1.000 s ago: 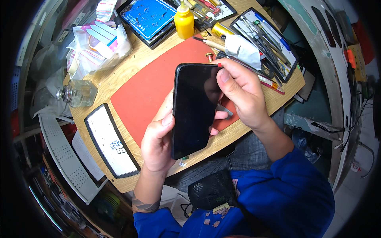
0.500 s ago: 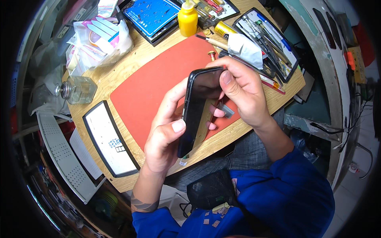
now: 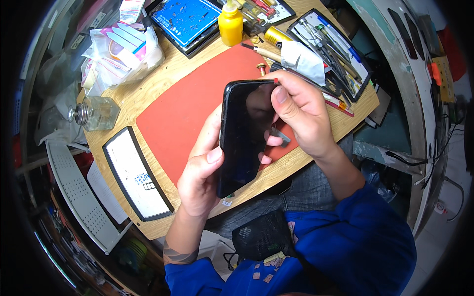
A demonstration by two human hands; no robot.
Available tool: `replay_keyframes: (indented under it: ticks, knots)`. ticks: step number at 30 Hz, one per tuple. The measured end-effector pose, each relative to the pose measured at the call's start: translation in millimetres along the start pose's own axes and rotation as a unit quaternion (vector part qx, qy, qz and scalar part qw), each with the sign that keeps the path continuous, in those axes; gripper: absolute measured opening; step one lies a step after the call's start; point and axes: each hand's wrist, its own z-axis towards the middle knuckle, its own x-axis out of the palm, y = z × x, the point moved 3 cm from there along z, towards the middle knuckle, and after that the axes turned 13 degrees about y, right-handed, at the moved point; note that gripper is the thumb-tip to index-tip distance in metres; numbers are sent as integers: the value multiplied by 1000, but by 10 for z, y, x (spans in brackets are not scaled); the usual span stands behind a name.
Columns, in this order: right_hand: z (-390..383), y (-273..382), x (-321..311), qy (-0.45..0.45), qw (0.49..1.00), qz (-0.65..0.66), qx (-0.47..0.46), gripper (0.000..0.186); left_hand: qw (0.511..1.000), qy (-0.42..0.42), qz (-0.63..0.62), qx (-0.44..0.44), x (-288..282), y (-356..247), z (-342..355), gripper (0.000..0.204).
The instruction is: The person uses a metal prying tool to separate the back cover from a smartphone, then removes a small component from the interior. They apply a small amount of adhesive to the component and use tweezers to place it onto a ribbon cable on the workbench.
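black phone (image 3: 243,135) sits gripped in your left hand (image 3: 202,172) over the red mat (image 3: 192,108); your right hand (image 3: 303,116) fingers pinch its top corner.

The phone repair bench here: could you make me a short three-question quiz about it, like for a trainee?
1. True or false: both hands hold the black phone.
2. Which colour is the mat under the hands? A green, B red, C white.
3. Fill in: the squeeze bottle at the far edge of the table is ____.

Key: 1 true, left hand and right hand both grip it. 2 B. 3 yellow.
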Motion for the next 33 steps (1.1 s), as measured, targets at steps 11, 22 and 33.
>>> replay_keyframes:
  ticks: [11,22,33]
  knots:
    - [-17,27,2,-12,999,-41,0,33,1000,-17,17,-16,-13,-1,-3,90]
    - [-34,8,-2,-9,998,-68,1,35,1000,-23,5,-16,-44,9,-16,92]
    - [4,-35,-79,-13,998,52,-16,32,942,-109,317,10,21,-231,-183,51]
